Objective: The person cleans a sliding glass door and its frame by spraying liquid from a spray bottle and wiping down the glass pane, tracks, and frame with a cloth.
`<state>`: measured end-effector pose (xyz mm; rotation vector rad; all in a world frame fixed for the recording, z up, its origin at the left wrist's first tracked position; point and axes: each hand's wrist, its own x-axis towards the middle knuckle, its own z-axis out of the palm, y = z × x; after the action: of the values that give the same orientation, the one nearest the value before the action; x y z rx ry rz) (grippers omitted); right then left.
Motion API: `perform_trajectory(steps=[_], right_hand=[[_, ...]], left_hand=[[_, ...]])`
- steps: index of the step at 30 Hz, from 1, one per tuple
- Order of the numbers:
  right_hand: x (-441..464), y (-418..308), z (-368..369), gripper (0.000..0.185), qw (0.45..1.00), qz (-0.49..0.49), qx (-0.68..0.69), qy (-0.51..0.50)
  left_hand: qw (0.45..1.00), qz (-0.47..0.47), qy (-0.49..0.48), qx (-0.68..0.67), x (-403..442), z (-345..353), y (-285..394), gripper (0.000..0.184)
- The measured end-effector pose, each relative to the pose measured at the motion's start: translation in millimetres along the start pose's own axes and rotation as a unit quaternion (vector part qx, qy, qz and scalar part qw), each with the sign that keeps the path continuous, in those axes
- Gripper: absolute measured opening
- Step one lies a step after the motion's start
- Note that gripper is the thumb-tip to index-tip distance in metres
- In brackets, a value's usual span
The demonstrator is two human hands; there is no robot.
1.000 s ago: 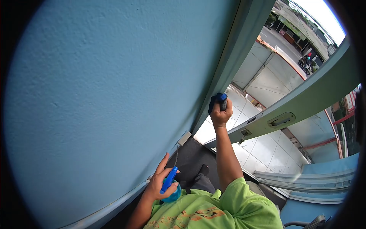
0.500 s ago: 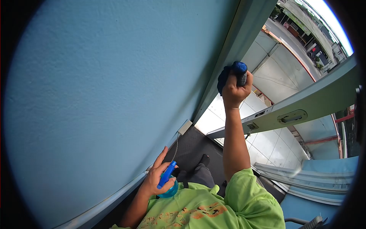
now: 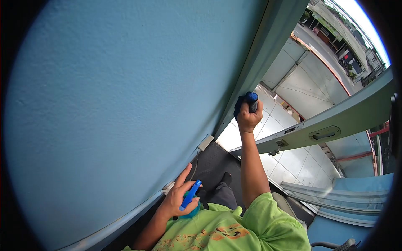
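My left hand [image 3: 175, 202] is wrapped round a spray bottle [image 3: 191, 195] with a blue trigger head and a teal body, low in front of my shirt. One finger points up and away from the bottle. Higher up and to the right, my right hand [image 3: 250, 121] grips a bunched dark blue and grey cloth [image 3: 239, 107]. The cloth is against the pale metal door frame [image 3: 261, 58], where the frame borders the doorway. Much of the cloth is hidden behind my fingers.
A blue wall [image 3: 125, 92] fills the left side. On the right stands a sliding door [image 3: 360, 119] with a recessed handle [image 3: 325, 133] and keys [image 3: 274, 153] in its lock. A white box [image 3: 205, 142] with a cable sits low on the wall. White tiles [image 3: 299, 161] lie outside.
My right hand has moved down along the door frame with the cloth, closer to me. My left hand, still holding the spray bottle, has shifted slightly to the right in view.
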<state>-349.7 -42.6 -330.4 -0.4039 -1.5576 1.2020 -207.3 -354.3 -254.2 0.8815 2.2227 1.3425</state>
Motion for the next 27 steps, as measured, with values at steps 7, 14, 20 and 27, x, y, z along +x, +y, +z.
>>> perform_trajectory(steps=[7,14,20,27], right_hand=[[37.7,-44.8,7.6,0.007,0.995,-0.025,0.098,-0.022],[41.1,-31.8,8.8,0.012,0.996,-0.039,0.080,0.013],[-3.5,19.5,-0.7,0.016,0.997,-0.043,-0.068,0.023],[42.3,-31.6,8.5,0.016,0.991,-0.131,-0.022,0.027]], left_hand=[[0.997,-0.040,0.000,-0.060,-3.1,5.7,-0.4,0.040],[1.000,0.004,0.013,-0.025,-0.3,0.8,-2.0,0.039],[0.999,0.027,0.003,0.036,5.9,0.9,0.2,0.039],[0.995,-0.053,-0.016,-0.084,10.1,4.7,10.2,0.040]])
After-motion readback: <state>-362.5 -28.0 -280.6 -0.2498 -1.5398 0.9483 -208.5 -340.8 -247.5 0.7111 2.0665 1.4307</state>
